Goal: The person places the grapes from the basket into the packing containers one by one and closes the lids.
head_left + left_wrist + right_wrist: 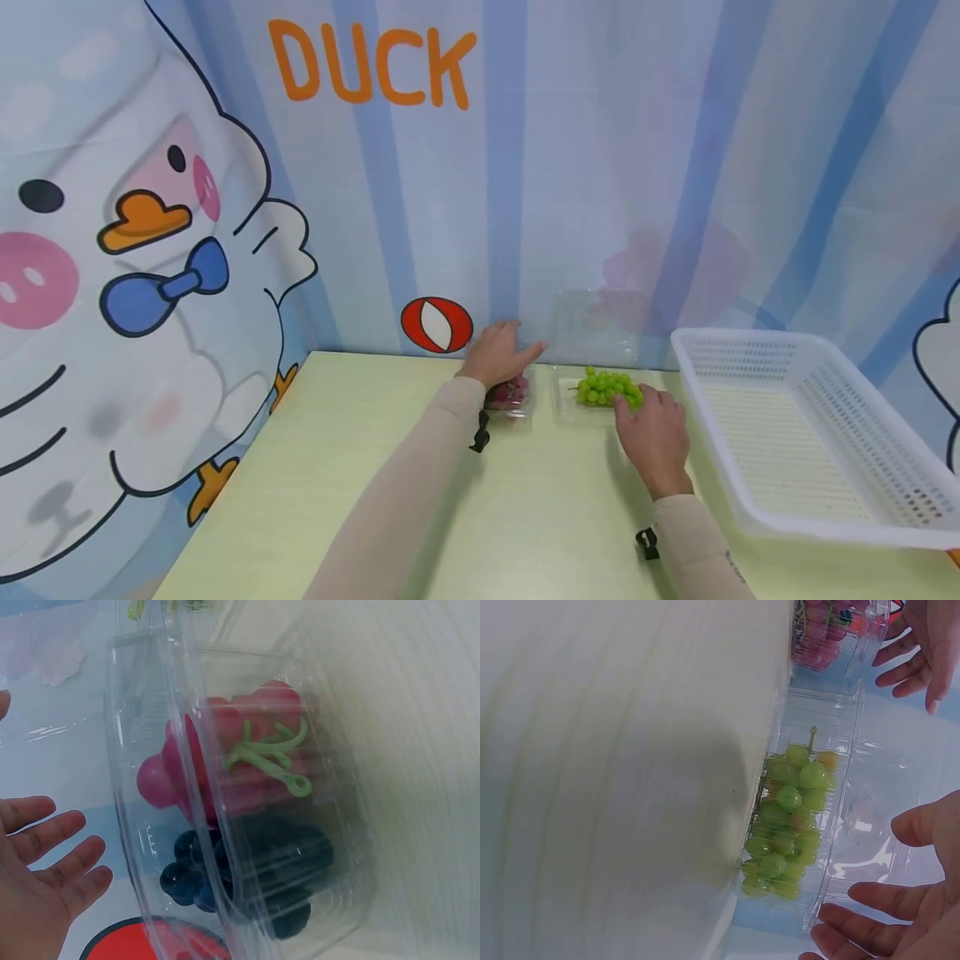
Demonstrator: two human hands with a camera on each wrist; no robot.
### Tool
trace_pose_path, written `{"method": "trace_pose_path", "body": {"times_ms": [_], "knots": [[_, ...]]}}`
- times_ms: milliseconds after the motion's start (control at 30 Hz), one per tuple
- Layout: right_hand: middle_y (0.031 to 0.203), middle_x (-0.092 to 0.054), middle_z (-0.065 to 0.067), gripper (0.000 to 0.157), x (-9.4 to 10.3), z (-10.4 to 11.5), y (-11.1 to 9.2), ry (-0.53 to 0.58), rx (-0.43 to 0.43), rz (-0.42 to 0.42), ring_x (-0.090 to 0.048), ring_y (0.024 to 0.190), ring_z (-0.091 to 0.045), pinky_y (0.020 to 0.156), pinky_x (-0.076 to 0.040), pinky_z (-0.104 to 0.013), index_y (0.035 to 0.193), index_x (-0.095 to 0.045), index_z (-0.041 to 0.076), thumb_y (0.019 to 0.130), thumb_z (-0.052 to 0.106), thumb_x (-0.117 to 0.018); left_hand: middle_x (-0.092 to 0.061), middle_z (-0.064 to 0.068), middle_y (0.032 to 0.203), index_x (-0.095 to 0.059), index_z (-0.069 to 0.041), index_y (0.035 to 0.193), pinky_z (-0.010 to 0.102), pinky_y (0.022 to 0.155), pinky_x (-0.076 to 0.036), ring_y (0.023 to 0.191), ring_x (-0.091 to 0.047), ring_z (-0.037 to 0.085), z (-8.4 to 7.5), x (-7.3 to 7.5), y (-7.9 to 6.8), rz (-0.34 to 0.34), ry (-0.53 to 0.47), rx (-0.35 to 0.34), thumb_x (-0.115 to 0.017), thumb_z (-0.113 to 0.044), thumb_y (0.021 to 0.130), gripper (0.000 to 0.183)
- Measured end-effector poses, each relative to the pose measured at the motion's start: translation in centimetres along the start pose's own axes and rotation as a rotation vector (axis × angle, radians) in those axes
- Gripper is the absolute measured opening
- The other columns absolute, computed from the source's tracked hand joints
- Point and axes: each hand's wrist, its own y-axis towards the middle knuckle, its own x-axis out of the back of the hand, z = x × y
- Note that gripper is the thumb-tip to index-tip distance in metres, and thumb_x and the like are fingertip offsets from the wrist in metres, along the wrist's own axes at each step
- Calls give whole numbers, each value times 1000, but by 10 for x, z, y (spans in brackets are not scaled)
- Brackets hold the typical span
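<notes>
A bunch of green grapes (606, 388) lies in a clear plastic box (817, 694) whose transparent lid (596, 321) stands raised against the backdrop. My right hand (656, 429) is at the right end of this box, with loosely bent fingers spread beside the rim in the right wrist view. To the left is a second clear box (519, 414) holding pinkish-red grapes (259, 780) with a green stem and dark blue grapes (277, 859). My left hand (495, 354) hovers over its back side, fingers spread apart and nothing between them.
A white perforated plastic basket (712, 450) stands on the right of the pale yellow table (360, 442). Behind the table's back edge hangs a blue striped curtain (570, 150) with a cartoon duck on the left.
</notes>
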Motion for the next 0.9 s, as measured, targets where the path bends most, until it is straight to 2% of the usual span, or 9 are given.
{"method": "trace_pose_path", "body": {"times_ms": [333,500,667,900], "knots": [[142,-48,-32,57,-1,-10,2,11,-52,1,-44,127,-53,102,-41,-64,142,-50,-8,104,34,-49,-47,10,155,-43,-9,154,46,113,-42,141,-46,28,-10,-11,12,26,-101,-34,-49,-65,99,79],[139,-48,-36,55,-1,-12,4,16,-64,-13,-46,124,-55,102,-41,-64,141,-48,-14,104,27,-48,-46,11,157,-41,-7,155,45,115,-40,142,-45,28,-17,-10,16,30,-146,-59,-49,-60,101,76],[133,-49,-40,49,-2,-16,5,34,-54,-46,-49,119,-57,101,-41,-64,135,-48,-21,104,17,-44,-45,10,157,-39,-7,156,44,115,-40,143,-45,27,-25,-10,21,44,-195,-60,-48,-55,103,72],[129,-50,-41,47,-4,-21,9,48,-87,-40,-51,118,-54,101,-43,-62,133,-49,-23,106,14,-38,-38,10,162,-31,-8,160,45,117,-37,147,-39,27,-34,-13,28,68,-255,-48,-47,-53,105,73]]}}
